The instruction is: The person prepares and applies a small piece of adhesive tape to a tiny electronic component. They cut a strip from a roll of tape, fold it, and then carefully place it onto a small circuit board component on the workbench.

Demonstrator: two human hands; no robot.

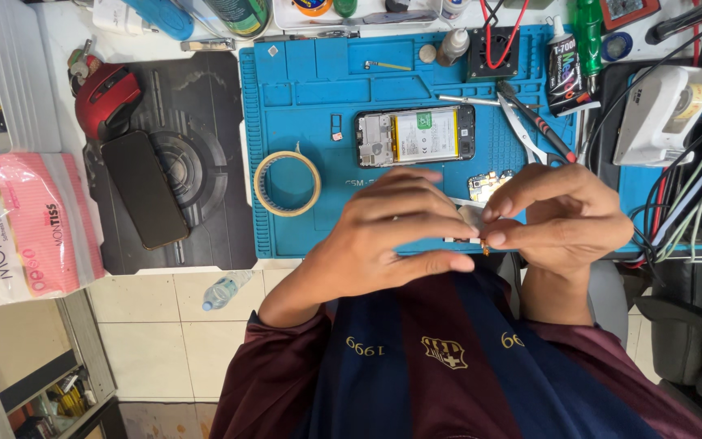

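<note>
My left hand (392, 236) and my right hand (562, 215) meet above the near edge of the blue repair mat (302, 106). Both pinch one small whitish part (470, 236) with an orange tip between thumb and fingertips; most of it is hidden by the fingers. Just beyond the fingers a small gold circuit board (489, 185) lies on the mat. Farther back rests an opened phone (416, 136) with its battery and inner frame showing.
A tape roll (287, 183) lies left on the mat. A black phone (144, 189) and red mouse (107, 97) sit on a dark pad. Pliers (530, 126), a glue tube (564, 73), a white device (660, 114) and cables crowd the right. A tissue pack (26, 228) is far left.
</note>
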